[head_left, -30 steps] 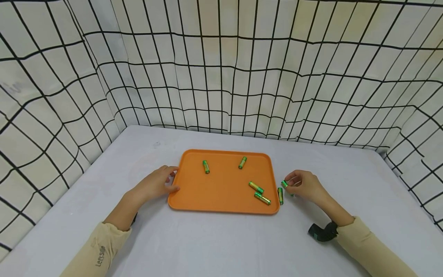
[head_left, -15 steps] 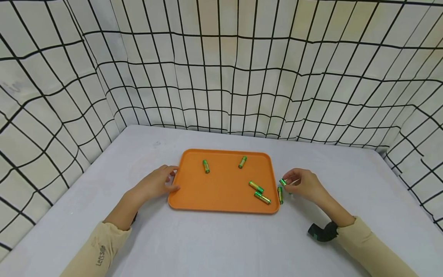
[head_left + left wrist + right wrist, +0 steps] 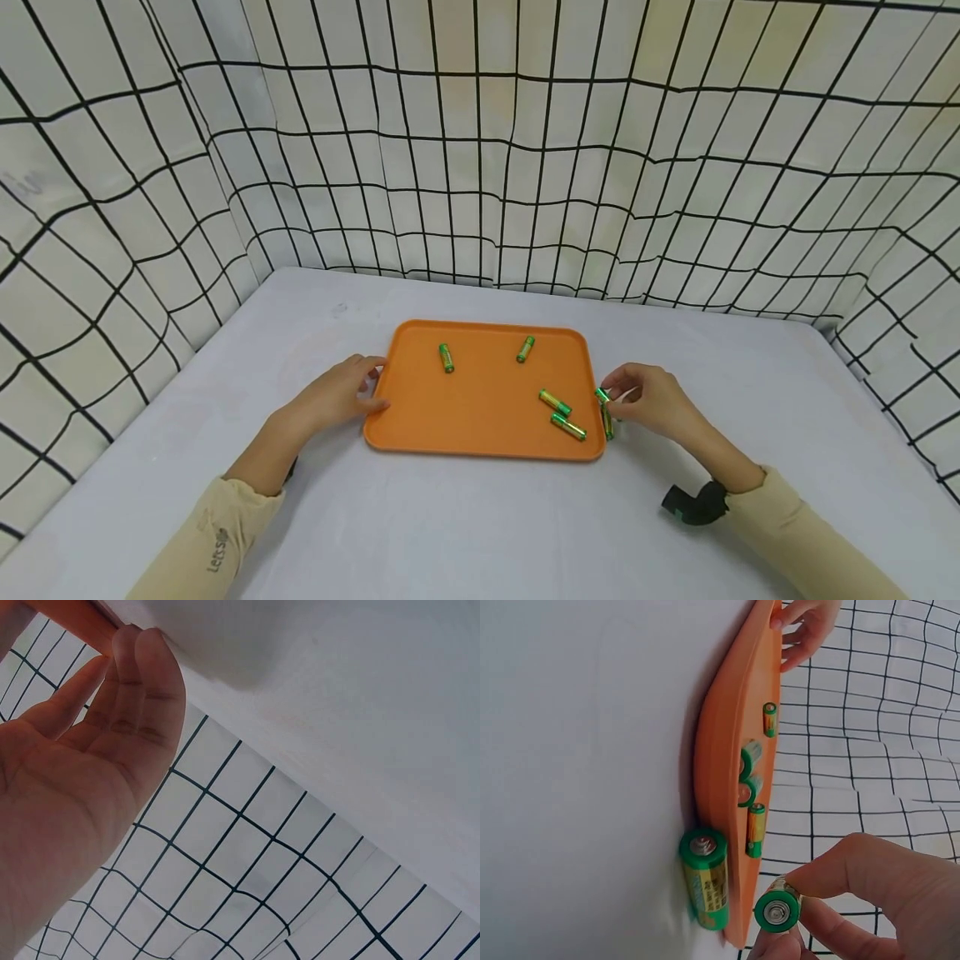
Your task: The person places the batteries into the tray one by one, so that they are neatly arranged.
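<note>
My right hand [image 3: 648, 400] pinches a green-and-gold battery [image 3: 778, 907] between thumb and fingertips, just off the right edge of an orange tray [image 3: 465, 404]. Its metal end faces the camera in the right wrist view. Below those fingertips a second battery [image 3: 706, 881] lies on the table against the tray's outer right side, partly covered by the hand in the head view. Several batteries lie in the tray, among them one at the back left [image 3: 446, 358] and one at the back right [image 3: 526, 349]. At the tray's left edge, my left hand [image 3: 337, 398] grips the rim with thumb and fingers.
A white-covered table [image 3: 480, 525] extends around the tray. Black netting [image 3: 495, 167] over pale walls encloses the back and both sides. A black strap-like device [image 3: 697, 505] sits at the right wrist.
My right hand has moved a little left with its battery, from beside the tray to its right rim. The left hand and the tray stay where they were.
</note>
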The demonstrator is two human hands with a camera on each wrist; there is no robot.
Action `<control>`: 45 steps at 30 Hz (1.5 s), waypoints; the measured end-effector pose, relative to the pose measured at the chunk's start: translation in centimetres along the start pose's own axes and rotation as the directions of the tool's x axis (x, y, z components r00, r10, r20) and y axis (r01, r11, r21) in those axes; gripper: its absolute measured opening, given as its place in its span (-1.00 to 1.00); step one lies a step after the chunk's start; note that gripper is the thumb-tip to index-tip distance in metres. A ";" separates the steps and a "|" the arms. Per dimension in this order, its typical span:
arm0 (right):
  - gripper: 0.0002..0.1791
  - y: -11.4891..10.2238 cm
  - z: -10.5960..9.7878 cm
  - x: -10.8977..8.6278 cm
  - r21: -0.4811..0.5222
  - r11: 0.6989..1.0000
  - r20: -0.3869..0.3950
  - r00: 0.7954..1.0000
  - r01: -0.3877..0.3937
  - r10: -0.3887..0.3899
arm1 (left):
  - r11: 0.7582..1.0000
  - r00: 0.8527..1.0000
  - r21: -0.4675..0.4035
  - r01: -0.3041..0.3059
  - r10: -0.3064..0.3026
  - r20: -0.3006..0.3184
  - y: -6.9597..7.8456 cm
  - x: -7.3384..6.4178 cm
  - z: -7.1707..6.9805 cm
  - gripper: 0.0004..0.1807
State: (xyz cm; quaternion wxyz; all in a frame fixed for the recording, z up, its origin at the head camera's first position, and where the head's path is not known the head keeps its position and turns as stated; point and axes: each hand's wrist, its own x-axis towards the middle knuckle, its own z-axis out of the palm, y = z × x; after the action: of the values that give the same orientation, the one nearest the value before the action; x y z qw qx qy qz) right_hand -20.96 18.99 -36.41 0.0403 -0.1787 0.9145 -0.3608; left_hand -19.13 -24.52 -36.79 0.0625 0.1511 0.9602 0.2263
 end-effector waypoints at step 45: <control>-0.81 -4.8 4.7 2.1 0.082 0.979 0.120 0.973 0.188 -0.197 | 0.999 1.000 0.016 0.030 -0.030 0.002 0.1 -0.3 0.1 -0.29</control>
State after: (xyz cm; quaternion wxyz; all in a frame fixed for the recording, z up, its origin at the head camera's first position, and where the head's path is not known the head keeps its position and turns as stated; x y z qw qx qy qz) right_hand -20.55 11.98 -36.47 0.0697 -0.2876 0.8752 -0.3826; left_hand -18.81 -24.49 -36.76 0.0656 0.1372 0.9641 0.2176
